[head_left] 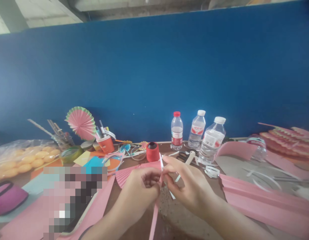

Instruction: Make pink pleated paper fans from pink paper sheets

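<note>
My left hand [144, 186] is closed round a narrow pink paper strip [154, 216] at the centre, its lower end hanging toward the bottom edge. Close beside it, my right hand [180, 176] pinches the upper end of the strip, where a small white piece [161, 161] shows between the fingers. Behind my left hand lies a pleated pink paper fan [127, 172]. A red spool-like object [153, 152] with a dark top stands just beyond my fingertips.
Three bottles [176, 131] stand behind on the right, near black scissors [183, 156]. Pleated pink paper [266, 203] lies at the right. At the left are an orange cup of pens [106, 144], a round paper fan [81, 123], a bag of yellow balls [27, 158] and a purple object [9, 198].
</note>
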A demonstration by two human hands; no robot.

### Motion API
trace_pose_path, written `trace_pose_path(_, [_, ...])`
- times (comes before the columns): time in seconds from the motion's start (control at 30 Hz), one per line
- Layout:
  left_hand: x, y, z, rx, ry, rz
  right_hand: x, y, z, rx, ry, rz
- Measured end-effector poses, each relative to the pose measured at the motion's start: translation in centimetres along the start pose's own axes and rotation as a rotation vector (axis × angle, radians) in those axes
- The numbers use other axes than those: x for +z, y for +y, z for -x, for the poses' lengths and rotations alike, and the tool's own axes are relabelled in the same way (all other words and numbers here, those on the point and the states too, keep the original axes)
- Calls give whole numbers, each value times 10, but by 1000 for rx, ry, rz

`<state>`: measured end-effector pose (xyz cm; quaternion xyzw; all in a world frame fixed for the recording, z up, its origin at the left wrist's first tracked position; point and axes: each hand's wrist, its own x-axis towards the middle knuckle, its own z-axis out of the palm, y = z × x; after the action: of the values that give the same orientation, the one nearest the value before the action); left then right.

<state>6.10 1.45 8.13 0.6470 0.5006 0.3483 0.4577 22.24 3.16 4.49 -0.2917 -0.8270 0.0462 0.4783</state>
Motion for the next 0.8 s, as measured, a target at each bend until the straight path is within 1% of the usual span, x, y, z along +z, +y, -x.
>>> trace_pose_path(0.2, [3, -6, 1, -9, -23, 47, 2, 0, 3, 8, -40, 41])
trace_pose_path(0.4, [5, -15, 1, 10, -30, -9, 2, -2, 1, -38, -43, 116])
trace_pose_path(0.57, [5, -16, 1, 31, 2, -51, 5, -1, 1, -72, -27, 127])
trace_pose_path(0.63, [5, -15, 2, 21, -2, -39, 5, 0, 1, -29, -12, 83])
trace_pose_path(0.7, [4, -14, 2, 24, -4, -38, 6, -1, 2, 45, -1, 20])
trace_pose_path(0.8, [4, -13, 2, 66, 7, -62, 6, -2, 0, 156, 21, -73])
